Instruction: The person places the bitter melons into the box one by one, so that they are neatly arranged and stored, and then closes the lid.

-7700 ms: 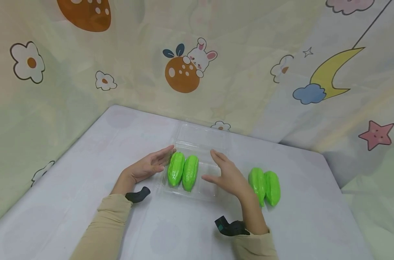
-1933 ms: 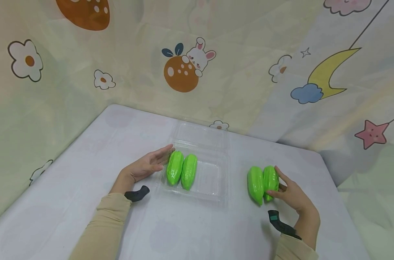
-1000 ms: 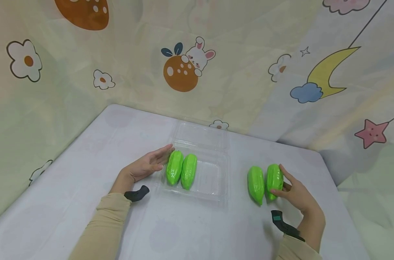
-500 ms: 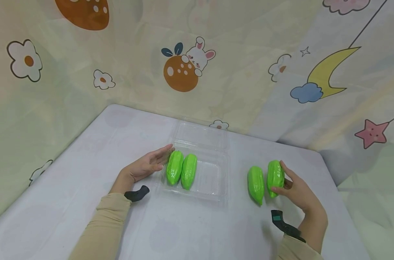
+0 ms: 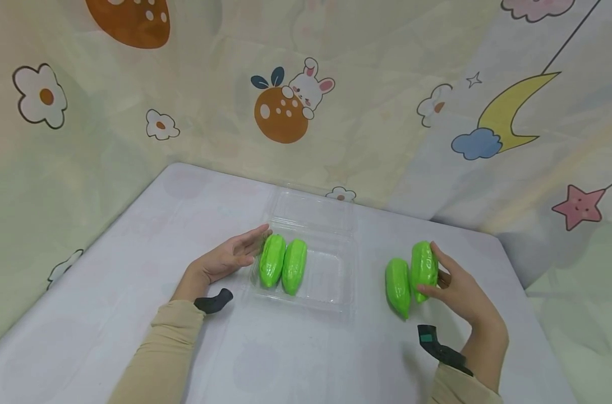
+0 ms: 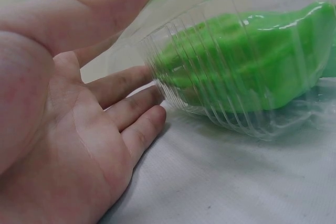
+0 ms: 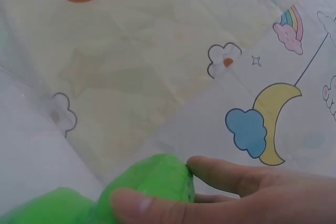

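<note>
My right hand (image 5: 457,289) grips a glossy bright green ridged fruit (image 5: 424,271), thumb on the near side and fingers along the far right side. It appears raised above the table. Just left of it, a second green ridged fruit (image 5: 397,287) with a pointed end lies on the table. A clear plastic clamshell box (image 5: 331,275) stands with its lid (image 5: 313,212) folded back; two more green fruits (image 5: 294,266) lie side by side in its left half. Against the box's left wall, my left hand (image 6: 79,124) rests with extended fingers touching the plastic.
A white-covered table (image 5: 265,359) carries everything. Its back edge meets a printed fabric wall (image 5: 210,84) with cartoon figures. A black wrist camera mount sits on each forearm.
My right hand has lifted the right-hand green fruit off the table, first drawing it away from its neighbour, then bringing it slightly up and back left. The left hand stays at the box.
</note>
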The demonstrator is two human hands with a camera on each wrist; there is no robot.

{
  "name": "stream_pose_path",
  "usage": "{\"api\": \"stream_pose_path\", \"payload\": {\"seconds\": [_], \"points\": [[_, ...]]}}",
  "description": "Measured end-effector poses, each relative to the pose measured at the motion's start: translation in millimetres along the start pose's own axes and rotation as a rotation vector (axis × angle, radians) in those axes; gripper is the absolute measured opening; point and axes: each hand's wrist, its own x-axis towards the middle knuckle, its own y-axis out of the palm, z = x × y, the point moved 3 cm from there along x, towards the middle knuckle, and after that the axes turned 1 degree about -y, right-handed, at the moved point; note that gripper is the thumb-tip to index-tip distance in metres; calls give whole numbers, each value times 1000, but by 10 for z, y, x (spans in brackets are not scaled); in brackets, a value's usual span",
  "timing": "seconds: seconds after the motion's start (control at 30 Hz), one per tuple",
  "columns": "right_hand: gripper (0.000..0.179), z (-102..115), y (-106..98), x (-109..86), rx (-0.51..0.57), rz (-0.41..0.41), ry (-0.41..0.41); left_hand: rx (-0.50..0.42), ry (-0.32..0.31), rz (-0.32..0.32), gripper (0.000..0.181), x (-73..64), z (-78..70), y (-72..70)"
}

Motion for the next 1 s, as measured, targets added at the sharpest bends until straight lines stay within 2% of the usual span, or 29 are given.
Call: {"api": "stream_pose_path", "payload": {"seconds": [0.13, 0.53, 1.0], "points": [[104, 65, 2, -1, -14, -4, -14, -2, -4, -1, 86, 8, -8, -3], [102, 344, 52, 55, -1, -9, -122, 25, -17, -25, 86, -1, -3, 7], [97, 619, 222, 195, -28, 5, -187, 17, -12, -20, 87, -3, -10, 16]]}}
